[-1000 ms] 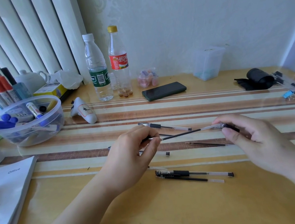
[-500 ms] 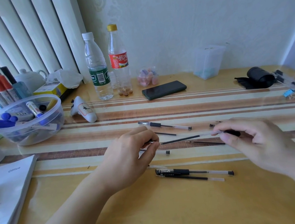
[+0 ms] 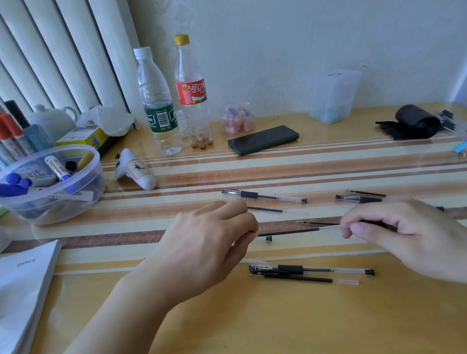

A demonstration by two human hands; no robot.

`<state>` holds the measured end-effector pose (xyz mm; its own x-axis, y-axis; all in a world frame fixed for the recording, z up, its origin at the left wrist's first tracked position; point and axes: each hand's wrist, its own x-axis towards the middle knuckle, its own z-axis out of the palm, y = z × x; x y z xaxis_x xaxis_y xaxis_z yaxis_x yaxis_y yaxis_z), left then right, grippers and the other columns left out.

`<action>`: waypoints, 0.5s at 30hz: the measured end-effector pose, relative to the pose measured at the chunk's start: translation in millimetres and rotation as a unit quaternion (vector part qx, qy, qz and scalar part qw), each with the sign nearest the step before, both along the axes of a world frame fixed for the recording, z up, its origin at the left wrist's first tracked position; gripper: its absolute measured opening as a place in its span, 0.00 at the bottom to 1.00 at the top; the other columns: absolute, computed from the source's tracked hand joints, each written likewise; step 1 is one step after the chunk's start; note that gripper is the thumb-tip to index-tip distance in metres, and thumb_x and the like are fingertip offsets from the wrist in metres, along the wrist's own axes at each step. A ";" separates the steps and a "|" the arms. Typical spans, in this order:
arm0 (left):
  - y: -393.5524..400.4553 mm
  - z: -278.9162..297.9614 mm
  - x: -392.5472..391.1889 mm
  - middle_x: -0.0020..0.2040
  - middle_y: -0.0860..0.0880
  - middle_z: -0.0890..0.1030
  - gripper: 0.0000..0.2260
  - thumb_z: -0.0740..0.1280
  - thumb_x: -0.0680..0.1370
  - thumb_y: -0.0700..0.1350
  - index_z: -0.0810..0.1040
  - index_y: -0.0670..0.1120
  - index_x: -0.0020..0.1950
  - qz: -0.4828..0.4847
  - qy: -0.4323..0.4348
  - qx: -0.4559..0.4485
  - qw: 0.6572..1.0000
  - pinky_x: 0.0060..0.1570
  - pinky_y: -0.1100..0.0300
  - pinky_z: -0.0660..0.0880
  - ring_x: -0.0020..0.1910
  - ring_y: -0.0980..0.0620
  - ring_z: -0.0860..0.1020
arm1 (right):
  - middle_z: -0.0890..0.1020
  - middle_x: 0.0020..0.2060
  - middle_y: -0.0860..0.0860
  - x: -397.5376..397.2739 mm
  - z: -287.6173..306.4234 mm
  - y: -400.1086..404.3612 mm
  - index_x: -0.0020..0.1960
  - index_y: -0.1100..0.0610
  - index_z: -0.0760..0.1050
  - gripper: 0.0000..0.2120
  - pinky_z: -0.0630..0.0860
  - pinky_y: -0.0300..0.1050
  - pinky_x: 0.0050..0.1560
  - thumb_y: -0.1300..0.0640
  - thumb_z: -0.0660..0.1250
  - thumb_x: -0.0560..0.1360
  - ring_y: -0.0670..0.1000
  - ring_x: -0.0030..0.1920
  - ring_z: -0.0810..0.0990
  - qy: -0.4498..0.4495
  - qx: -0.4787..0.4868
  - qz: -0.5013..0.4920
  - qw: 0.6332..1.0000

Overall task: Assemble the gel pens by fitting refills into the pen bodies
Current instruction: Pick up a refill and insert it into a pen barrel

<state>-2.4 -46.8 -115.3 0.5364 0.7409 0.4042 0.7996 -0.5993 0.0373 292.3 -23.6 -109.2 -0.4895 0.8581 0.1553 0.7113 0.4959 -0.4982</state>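
Above the middle of the striped yellow-and-brown wooden table (image 3: 275, 333), two bare hands hold one thin black ink refill (image 3: 289, 231) level between them — the left hand (image 3: 206, 250) pinches its left end with curled fingers, and the right hand (image 3: 404, 232) has thumb and fingers curled round a clear plastic pen body (image 3: 335, 226) into which the refill's right end runs. Just below the refill a small black pen cap piece (image 3: 268, 239) lies on the table. Nearer, two black gel pens (image 3: 311, 270) lie side by side, pointing right. Farther off, a clear pen with a black grip (image 3: 264, 196) lies at a slant, a loose black refill (image 3: 264, 209) close beside it, and to the right another pen part with a clip (image 3: 357, 197) next to a thin refill (image 3: 365, 193). At far left stands a clear plastic bowl of blue-capped markers (image 3: 48, 185); behind the middle, two clear plastic bottles (image 3: 158, 103) and a dark phone (image 3: 263, 139) — the phone lying flat to the bottles' right. A white booklet (image 3: 9, 298) lies at the near left edge.
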 end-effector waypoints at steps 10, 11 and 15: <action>-2.2 0.0 2.8 0.42 0.55 0.72 0.10 0.55 0.81 0.49 0.73 0.50 0.46 -0.011 0.023 -0.004 1.000 0.29 0.55 0.72 0.39 0.54 0.69 | 0.82 0.41 0.31 -6.4 0.1 -3.8 0.46 0.31 0.74 0.14 0.76 0.41 0.36 0.34 0.50 0.75 0.42 0.39 0.80 -0.080 0.074 -0.044 0.993; -2.4 -0.4 3.8 0.42 0.55 0.72 0.10 0.55 0.81 0.49 0.73 0.50 0.46 -0.012 0.017 -0.004 1.000 0.29 0.55 0.72 0.39 0.54 0.70 | 0.80 0.44 0.26 -7.4 1.5 -3.9 0.46 0.30 0.75 0.13 0.76 0.40 0.37 0.34 0.52 0.75 0.41 0.40 0.80 -0.072 0.067 -0.038 0.994; -6.0 -2.6 13.3 0.42 0.55 0.75 0.10 0.57 0.81 0.51 0.75 0.51 0.48 -0.017 -0.024 0.000 1.000 0.30 0.54 0.72 0.38 0.54 0.73 | 0.77 0.46 0.22 -15.1 -0.5 -6.0 0.48 0.31 0.77 0.11 0.73 0.32 0.38 0.34 0.56 0.74 0.33 0.46 0.78 -0.038 0.055 -0.006 0.998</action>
<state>10.9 -52.8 -117.9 0.5412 0.7225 0.4302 0.7757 -0.6265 0.0762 277.3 -29.5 -109.7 -0.4932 0.8437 0.2118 0.7508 0.5358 -0.3863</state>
